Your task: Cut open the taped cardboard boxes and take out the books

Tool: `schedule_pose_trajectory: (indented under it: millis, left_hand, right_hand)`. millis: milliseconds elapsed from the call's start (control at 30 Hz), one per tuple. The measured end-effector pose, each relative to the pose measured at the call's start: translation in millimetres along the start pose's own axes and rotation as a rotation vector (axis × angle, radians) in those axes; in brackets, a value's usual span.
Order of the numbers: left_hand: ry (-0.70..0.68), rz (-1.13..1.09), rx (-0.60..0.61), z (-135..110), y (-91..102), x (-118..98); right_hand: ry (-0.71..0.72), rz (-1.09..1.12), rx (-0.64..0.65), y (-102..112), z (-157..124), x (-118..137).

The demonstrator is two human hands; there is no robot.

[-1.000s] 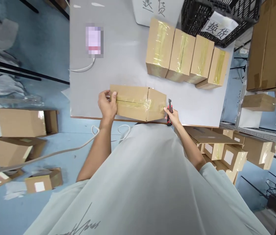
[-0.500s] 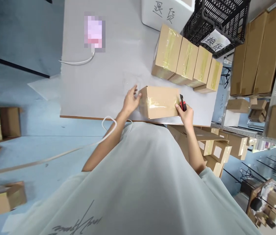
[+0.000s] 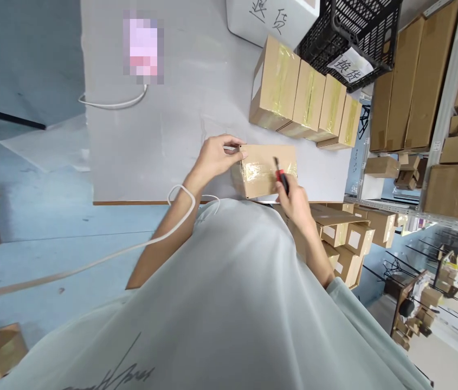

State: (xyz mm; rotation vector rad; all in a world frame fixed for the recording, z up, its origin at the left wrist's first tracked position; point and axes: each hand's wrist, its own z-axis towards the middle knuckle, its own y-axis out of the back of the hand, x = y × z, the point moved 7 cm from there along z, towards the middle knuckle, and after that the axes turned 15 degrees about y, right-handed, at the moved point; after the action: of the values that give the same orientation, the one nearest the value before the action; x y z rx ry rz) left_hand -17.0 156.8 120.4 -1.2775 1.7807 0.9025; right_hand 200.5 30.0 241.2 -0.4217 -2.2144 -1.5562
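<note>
1. Two bare hands are working at one cardboard box point(image 3: 262, 172), which is lying on the grey table point(image 3: 163, 141) between them, close to the table's near edge.
2. Left hand point(image 3: 214, 158) is gripping the box's left end, with the fingers curling over the top corner.
3. Right hand point(image 3: 295, 203) is closing round a red-and-black utility knife point(image 3: 282, 179). The knife tip is pointing over the taped top of the box, just ahead of the knuckles. Cannot tell whether the blade is touching the tape.
4. Beyond the right hand, four taped boxes point(image 3: 305, 100) are standing in a row, touching side by side.
5. Past those, a white bin point(image 3: 269, 16) with handwriting and a black crate point(image 3: 359, 27) are sitting next to each other.
6. A white cable point(image 3: 147, 246) is looping beside the left forearm.
</note>
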Motion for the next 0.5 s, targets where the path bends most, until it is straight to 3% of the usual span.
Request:
schedule_pose_trajectory:
  millis: [167, 500]
  left_hand:
    - [-0.027, -0.021, 0.016, 3.5, -0.7, 1.0]
    - [0.003, -0.063, -0.002, 0.9, -4.6, 6.4]
  right_hand:
    - [0.027, -0.052, 0.166, -25.2, 13.5, 52.9]
    - [-0.009, -0.254, 0.273, -34.4, 22.4, 80.3]
